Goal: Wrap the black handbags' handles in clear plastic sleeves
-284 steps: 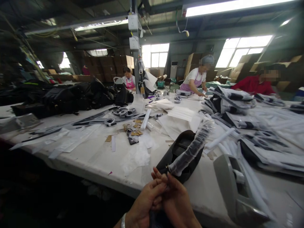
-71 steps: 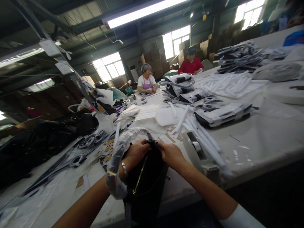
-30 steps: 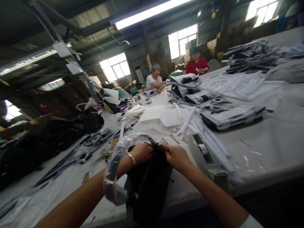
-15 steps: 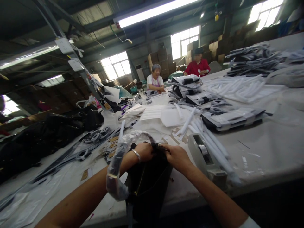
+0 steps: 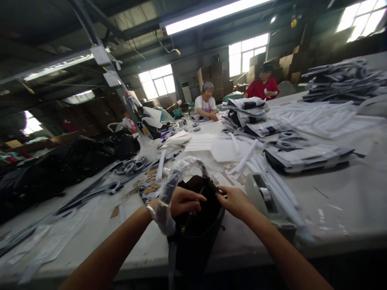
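Observation:
A black handbag stands at the table's near edge with its mouth spread apart, showing a dark inside. Its handle is wrapped in clear plastic and arches over the left side. My left hand reaches under that handle at the mouth, index finger stretched out and the others loosely bent, with nothing visible in it. On the right rim, my right hand pinches the bag's edge between thumb and fingers. A zipper shows at the left of the opening. The bag's depths are too dark to make out.
A grey tape dispenser stands right of the bag, beside white rolled tubes. Wrapped bags lie farther right. Black bags are heaped at left. Two co-workers sit across the table; a metal post rises at left.
The bag's mouth has been spread apart. My left hand has drawn back from the far rim to the left side, its index finger now extended. My right hand stays on the rim.

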Demonstrator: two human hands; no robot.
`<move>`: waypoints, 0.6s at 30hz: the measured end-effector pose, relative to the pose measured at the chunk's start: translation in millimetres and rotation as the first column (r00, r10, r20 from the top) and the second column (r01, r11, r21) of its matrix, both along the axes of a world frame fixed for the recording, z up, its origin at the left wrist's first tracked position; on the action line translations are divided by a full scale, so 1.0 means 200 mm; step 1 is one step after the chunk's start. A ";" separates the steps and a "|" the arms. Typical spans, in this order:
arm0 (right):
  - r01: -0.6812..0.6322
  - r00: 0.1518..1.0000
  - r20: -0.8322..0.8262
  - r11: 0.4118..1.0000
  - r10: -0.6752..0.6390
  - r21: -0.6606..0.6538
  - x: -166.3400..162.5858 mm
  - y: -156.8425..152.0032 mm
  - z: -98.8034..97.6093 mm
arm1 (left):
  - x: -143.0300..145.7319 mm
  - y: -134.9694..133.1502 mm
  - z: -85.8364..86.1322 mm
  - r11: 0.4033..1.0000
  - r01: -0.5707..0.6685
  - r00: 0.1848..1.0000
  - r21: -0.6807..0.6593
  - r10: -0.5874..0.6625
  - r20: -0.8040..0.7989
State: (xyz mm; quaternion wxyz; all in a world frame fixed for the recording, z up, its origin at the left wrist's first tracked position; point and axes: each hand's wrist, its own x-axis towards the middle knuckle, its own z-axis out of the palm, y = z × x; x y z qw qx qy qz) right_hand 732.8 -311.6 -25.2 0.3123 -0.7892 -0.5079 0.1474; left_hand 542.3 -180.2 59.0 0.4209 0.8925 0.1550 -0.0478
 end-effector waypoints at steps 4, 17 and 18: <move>-0.072 0.997 -0.039 0.997 0.070 -0.038 -0.04 -0.07 0.00 | -0.34 -0.11 -0.01 0.918 -0.357 0.894 -0.172 0.389 0.220; -0.061 0.993 0.098 0.998 0.061 0.003 -0.08 0.08 0.09 | -0.40 -0.45 -0.37 0.736 -0.672 0.542 -0.083 0.566 0.621; -0.040 0.992 0.124 0.999 0.037 0.026 -0.10 0.05 0.09 | -0.40 -0.44 -0.37 0.734 -0.670 0.528 -0.112 0.576 0.624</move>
